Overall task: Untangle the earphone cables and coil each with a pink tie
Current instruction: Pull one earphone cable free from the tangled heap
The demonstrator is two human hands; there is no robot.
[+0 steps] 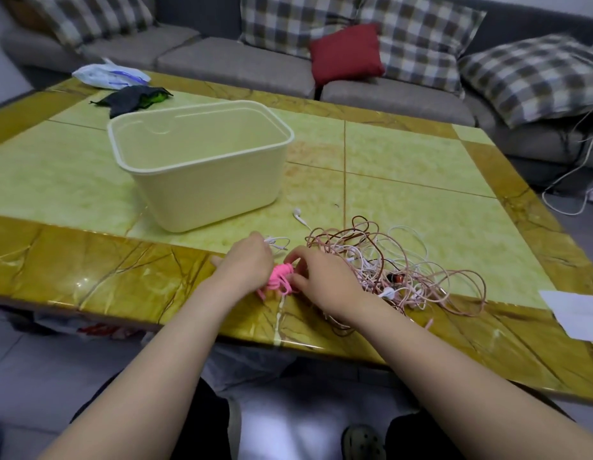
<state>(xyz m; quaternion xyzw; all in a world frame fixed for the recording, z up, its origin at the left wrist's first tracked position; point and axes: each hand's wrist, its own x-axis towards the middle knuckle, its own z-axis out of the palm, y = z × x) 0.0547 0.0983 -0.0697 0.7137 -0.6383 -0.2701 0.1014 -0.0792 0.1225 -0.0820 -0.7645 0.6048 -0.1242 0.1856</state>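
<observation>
A tangled heap of pink, brown and white earphone cables (401,267) lies on the table near its front edge. Just left of it sits a bunch of bright pink ties (279,279). My left hand (247,263) curls over the left side of the bunch, and a white earphone cable (278,243) runs out from under its fingers. My right hand (316,277) pinches the pink ties from the right, its wrist resting against the cable heap. One white earbud (298,214) lies loose behind the hands.
A cream plastic tub (202,167) stands on the green and yellow tiled table (421,167) behind my hands. A dark cloth (132,99) and a plastic bag (109,74) lie at the far left. White paper (577,313) sits at the right edge. A sofa with cushions is behind.
</observation>
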